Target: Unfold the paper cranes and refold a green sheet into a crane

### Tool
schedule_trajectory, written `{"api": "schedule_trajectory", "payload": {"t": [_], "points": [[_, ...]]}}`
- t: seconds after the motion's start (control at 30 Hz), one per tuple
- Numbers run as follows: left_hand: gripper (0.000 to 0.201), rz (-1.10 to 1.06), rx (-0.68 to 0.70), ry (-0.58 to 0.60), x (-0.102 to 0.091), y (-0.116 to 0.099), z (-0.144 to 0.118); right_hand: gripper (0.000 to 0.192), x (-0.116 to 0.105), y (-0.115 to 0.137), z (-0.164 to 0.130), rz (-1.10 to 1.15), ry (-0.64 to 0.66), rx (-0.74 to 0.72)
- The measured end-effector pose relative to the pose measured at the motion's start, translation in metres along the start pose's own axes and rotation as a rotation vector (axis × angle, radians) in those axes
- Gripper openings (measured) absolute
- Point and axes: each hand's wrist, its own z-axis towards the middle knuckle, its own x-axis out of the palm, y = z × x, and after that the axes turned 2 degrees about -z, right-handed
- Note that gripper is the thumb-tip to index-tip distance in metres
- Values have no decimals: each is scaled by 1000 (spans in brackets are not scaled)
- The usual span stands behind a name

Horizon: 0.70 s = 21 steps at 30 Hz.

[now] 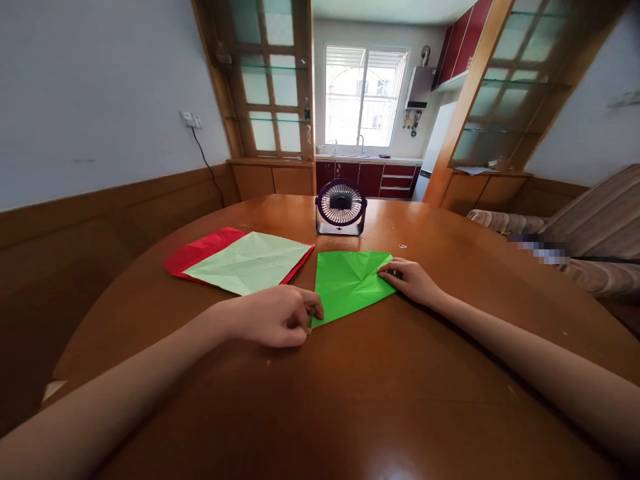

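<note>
Head view shows two hands and one fan (341, 205) on one table (350, 400). Just this side of the fan lies one bright green sheet (345, 287). The left hand (273, 317), fingers curled in, pinches its near corner; the right hand (413, 281), nearly closed, grips its right edge. Left of the fan, one pale green sheet (247, 263) overlies one red sheet (197, 253).

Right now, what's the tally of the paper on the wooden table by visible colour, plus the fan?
Bright green creased paper sheet: 1
Pale green creased paper sheet: 1
Red paper sheet, partly covered by the pale green one, counted as a single sheet: 1
Dark round desk fan: 1
Total: 4
</note>
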Motion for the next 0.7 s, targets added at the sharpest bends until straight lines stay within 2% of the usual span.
{"api": "schedule_trajectory", "payload": {"t": [0.17,0.27,0.37,0.53,0.7], "points": [[21,-117,68,-103,4,17,3,22,0,0,0,13,-5,-2],[22,-144,79,-210,11,25,7,22,1,-2,0,17,-8,-2],[16,-145,67,-264,20,29,11,22,2,-3,0,12,-5,-7],[14,-147,47,-279,30,35,15,20,1,-2,0,8,0,4],[15,-184,59,-228,26,38,13,21,1,-1,0,4,-2,10]]}}
